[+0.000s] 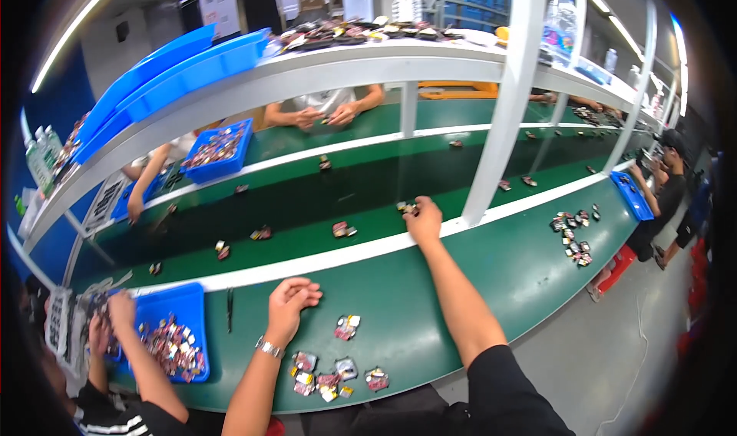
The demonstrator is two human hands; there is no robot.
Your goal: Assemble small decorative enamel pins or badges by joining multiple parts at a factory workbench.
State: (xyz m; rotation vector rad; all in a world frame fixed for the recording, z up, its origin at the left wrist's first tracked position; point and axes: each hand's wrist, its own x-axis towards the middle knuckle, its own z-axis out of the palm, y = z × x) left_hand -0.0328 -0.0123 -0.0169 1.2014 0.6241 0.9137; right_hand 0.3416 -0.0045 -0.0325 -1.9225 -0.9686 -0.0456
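The right hand point(424, 219) reaches out over the green belt point(307, 206), its fingers closing on a small packet point(405, 206) there. The left hand point(290, 302) rests loosely curled and holds nothing on the tabletop point(476, 282). By the look of it the work is partway: several packets already ride the belt, while a cluster of packets point(334, 374) still lies near the left hand. A blue bin point(180, 302) to the left holds many more pieces, and a neighbour's hands dig in it.
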